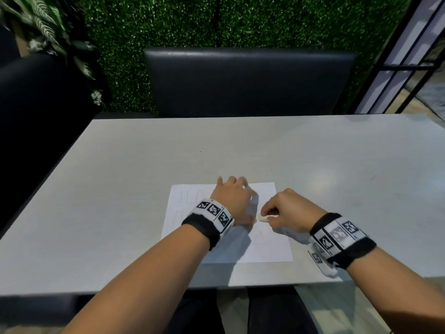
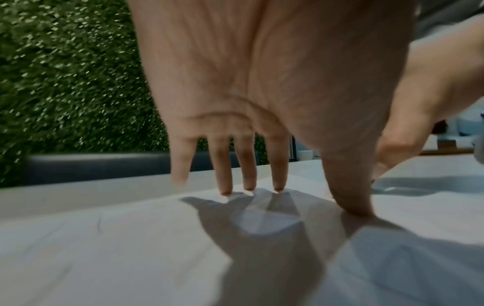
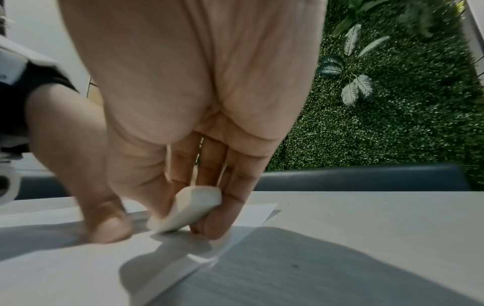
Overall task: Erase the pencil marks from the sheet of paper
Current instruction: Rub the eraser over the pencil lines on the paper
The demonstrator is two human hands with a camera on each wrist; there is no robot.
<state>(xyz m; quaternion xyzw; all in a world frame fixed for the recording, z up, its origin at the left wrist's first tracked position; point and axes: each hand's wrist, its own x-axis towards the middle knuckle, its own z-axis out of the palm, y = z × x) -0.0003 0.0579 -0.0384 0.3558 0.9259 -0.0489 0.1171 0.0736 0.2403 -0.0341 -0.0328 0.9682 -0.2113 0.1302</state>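
Note:
A white sheet of paper (image 1: 265,247) lies on the grey table (image 1: 120,189) near its front edge, with faint pencil outlines (image 1: 184,197) on its left part. My left hand (image 1: 234,201) presses on the sheet's upper middle, its straight fingertips (image 2: 248,186) and thumb touching the paper (image 2: 104,248). My right hand (image 1: 286,210) pinches a white eraser (image 1: 266,217) between thumb and fingers, just right of the left hand. In the right wrist view the eraser (image 3: 186,209) is tilted, its lower edge touching the paper (image 3: 65,265).
A dark padded chair (image 1: 248,80) stands across the table, before a green artificial hedge wall (image 1: 216,20). Another dark seat (image 1: 36,104) and leafy plants (image 1: 41,22) are at the left. A black window frame (image 1: 409,56) is at the right.

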